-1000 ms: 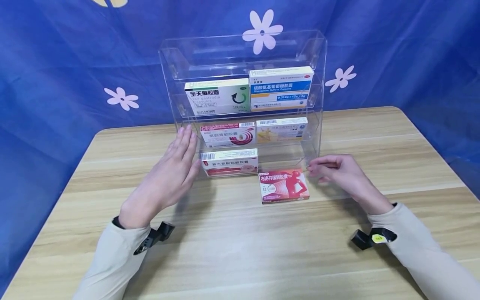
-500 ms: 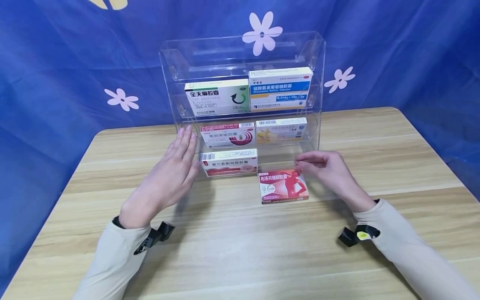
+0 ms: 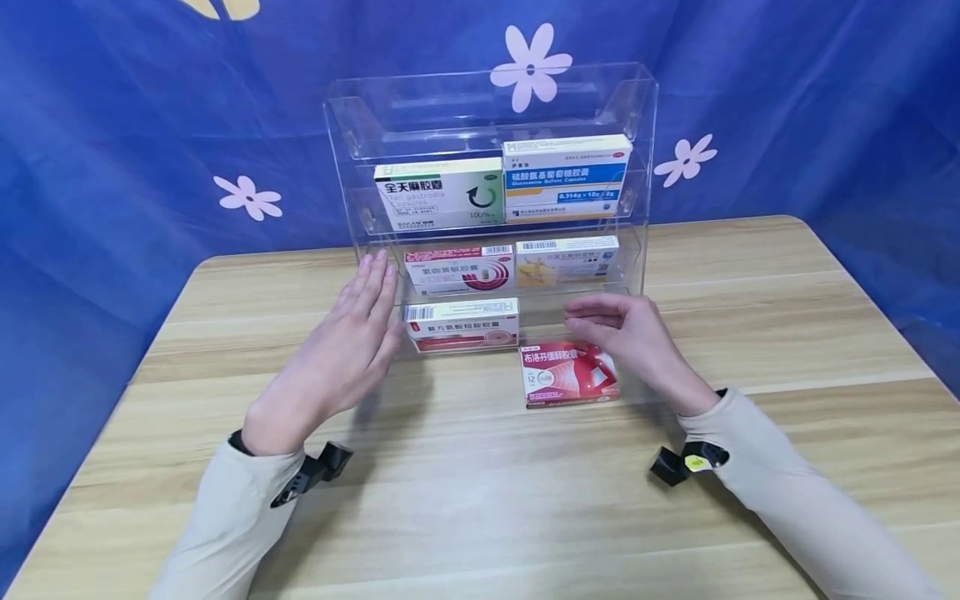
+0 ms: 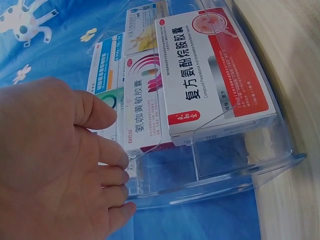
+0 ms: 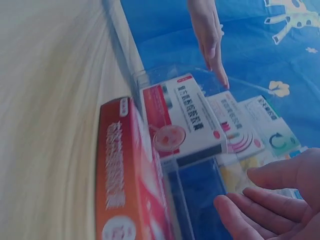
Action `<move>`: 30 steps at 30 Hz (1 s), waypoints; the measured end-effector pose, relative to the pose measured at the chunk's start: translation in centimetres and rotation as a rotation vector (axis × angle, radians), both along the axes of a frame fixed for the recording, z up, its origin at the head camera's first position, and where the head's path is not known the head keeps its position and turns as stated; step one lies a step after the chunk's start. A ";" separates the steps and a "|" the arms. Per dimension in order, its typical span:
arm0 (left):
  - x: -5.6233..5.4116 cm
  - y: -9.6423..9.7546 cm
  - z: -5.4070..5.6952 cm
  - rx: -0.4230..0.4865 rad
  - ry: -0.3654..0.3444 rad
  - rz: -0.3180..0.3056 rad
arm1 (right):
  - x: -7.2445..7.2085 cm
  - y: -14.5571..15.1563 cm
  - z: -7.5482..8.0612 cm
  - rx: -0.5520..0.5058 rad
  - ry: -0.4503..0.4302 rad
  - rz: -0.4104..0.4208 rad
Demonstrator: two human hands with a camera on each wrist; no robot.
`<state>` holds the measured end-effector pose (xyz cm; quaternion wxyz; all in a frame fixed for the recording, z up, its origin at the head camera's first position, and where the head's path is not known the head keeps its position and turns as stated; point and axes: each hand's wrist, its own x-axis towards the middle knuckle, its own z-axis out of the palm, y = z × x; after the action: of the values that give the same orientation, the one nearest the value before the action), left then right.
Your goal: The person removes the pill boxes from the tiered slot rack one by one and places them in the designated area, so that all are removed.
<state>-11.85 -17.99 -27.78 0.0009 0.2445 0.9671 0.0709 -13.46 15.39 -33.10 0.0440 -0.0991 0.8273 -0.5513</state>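
Note:
A clear acrylic display rack [image 3: 341, 142] holds several medicine boxes on its tiers. My left hand [image 3: 330, 350] has its fingers straight along the rack's left side; whether they touch it is hard to tell. A red medicine box [image 3: 558, 379] lies in front of the lowest tier, on the right. Above the far right corner of that box, my right hand [image 3: 633, 342] has slightly bent fingers. Nothing sits between its thumb and fingers [image 5: 270, 207] in the right wrist view. Beside the red box, a white-and-red medicine box [image 3: 463, 327] stands in the lowest tier's left part.
The middle tier bears a pink-and-white box [image 3: 459, 271] and a pale yellow box [image 3: 567, 264]. Higher up stand a green-and-white box [image 3: 442, 196] and a blue-and-white box [image 3: 566, 182]. A blue flowered curtain [image 3: 150, 150] hangs behind the wooden table [image 3: 450, 500].
My right hand has moved left, from beside the red medicine box to over its far right corner. The left hand stays in place at the rack, and the boxes have not moved.

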 end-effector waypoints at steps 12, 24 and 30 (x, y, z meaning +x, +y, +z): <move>0.0 -0.2 0.1 0.008 0.011 -0.012 | -1.1 -2.9 -0.3 -0.046 0.077 0.014; 0.0 -0.1 0.3 0.014 0.016 -0.015 | -1.8 -5.3 -0.9 -0.085 0.070 -0.005; 0.0 0.0 0.3 0.020 0.030 -0.021 | -1.9 -5.9 -1.3 -0.103 0.108 -0.007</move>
<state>-11.85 -18.04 -27.52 -0.0155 0.2555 0.9636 0.0767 -15.33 9.51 -34.44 -0.0079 -0.1281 0.7992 -0.5872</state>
